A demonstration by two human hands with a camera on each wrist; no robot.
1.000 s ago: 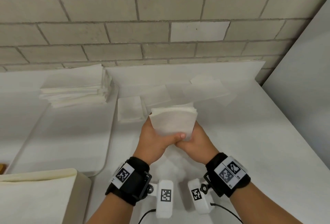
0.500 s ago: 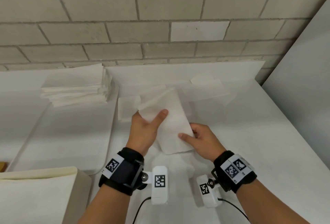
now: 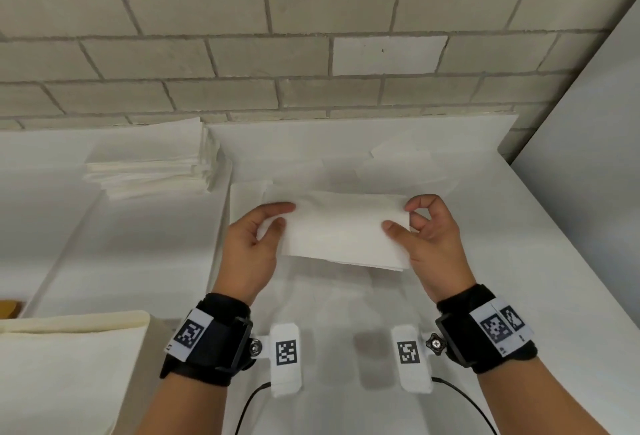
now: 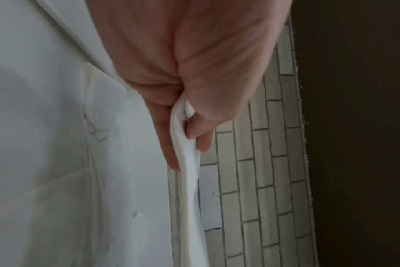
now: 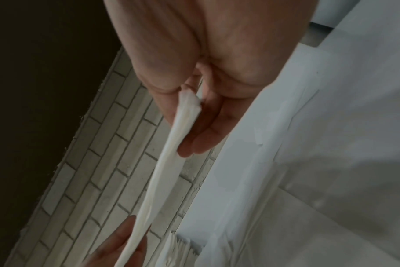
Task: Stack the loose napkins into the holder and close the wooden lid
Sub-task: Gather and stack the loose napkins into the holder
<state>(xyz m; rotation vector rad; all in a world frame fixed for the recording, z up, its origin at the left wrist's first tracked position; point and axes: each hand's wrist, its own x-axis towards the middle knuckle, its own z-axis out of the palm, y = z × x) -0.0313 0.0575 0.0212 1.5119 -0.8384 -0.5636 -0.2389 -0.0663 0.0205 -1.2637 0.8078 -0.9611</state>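
A small bundle of white napkins (image 3: 341, 230) hangs flat above the table between both hands. My left hand (image 3: 273, 218) pinches its left end between thumb and fingers. At the other end, my right hand (image 3: 403, 218) pinches the bundle the same way. The left wrist view shows the bundle's edge (image 4: 189, 162) squeezed under my thumb; in the right wrist view the napkin edge (image 5: 171, 153) runs from my right fingers towards the other hand. More loose napkins (image 3: 401, 171) lie on the table behind. The cream holder (image 3: 69, 365) sits at the bottom left.
A tall pile of white napkins (image 3: 152, 164) sits on a white board (image 3: 104, 261) at the left. A brick wall (image 3: 311, 36) closes the back and a white panel (image 3: 588, 157) the right. A brown wooden piece (image 3: 8, 308) peeks in at the left edge.
The bundle was upright, clasped by both hands close together. It turned flat, and now my hands have moved apart to its two ends and lifted it level.
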